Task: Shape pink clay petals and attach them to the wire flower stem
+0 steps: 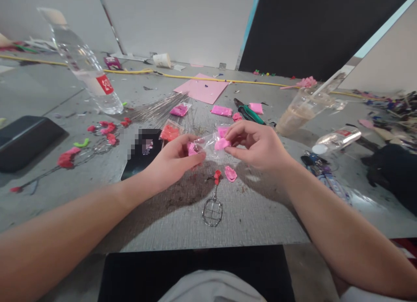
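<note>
Between my hands is a clear plastic packet point(208, 145) with pink material at both ends. My left hand point(179, 158) pinches its left end, over a pink piece point(193, 149). At the other end, my right hand point(254, 143) has thumb and fingers closed on a pink piece point(222, 143). Below them on the table lie a flat pink clay piece point(231, 174) and a small wire racket shape point(212, 212) with red clay point(217, 176) at its upper end. A packet of orange-red clay point(170, 131) sits just beyond my left hand.
A water bottle point(94, 83) stands left, near a black case point(28, 141) and red-clay wire pieces point(67, 158). Beyond my hands are wires point(159, 106), pink packets point(221, 110) and green-handled pliers point(249, 113). A drink cup point(298, 111) and lying bottle point(337, 140) are right.
</note>
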{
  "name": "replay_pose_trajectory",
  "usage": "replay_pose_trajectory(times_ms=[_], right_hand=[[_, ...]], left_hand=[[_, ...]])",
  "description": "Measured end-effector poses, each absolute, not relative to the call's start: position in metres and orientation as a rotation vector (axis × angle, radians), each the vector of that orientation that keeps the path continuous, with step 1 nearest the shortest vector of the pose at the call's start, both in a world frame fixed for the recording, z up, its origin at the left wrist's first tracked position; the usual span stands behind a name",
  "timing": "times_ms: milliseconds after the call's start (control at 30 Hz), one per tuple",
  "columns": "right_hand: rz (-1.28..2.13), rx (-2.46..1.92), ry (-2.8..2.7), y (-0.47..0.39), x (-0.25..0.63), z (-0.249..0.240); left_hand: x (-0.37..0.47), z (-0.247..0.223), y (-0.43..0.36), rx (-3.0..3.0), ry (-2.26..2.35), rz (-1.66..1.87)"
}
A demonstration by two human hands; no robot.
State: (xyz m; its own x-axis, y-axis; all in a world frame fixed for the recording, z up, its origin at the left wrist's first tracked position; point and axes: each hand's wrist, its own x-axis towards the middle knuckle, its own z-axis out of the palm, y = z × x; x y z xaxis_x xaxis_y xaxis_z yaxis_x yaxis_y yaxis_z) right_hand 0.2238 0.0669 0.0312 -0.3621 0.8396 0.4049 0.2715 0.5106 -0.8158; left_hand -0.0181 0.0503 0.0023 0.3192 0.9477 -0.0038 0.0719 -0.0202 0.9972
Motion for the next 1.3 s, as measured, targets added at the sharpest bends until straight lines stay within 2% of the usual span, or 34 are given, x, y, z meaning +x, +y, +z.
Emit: replay_pose_trajectory(times_ms=[300,567,767,1033,1300], right_hand=[[0.999,-0.937,-1.844,0.064,0.22,0.029],[0.886,-0.89,-1.861,0.058,0.212,0.025],[0.972,-0.921,-1.718,0.053,0.204,0.021],[0.772,-1.009,-1.874,0.055,0.205,0.024],[0.888,-1.054,-1.831,0.055,0.2,0.024]], left_hand=[[-0.019,0.002,0.053,1.438,1.02,0.902],[-0.016,0.006,0.049,1.368,0.867,0.878],[-0.017,0.006,0.043,1.411,0.936,0.804],[-0.015,0.004,0.043,1.351,0.956,0.851],[-0.017,0.004,0.043,1.411,0.999,0.839]])
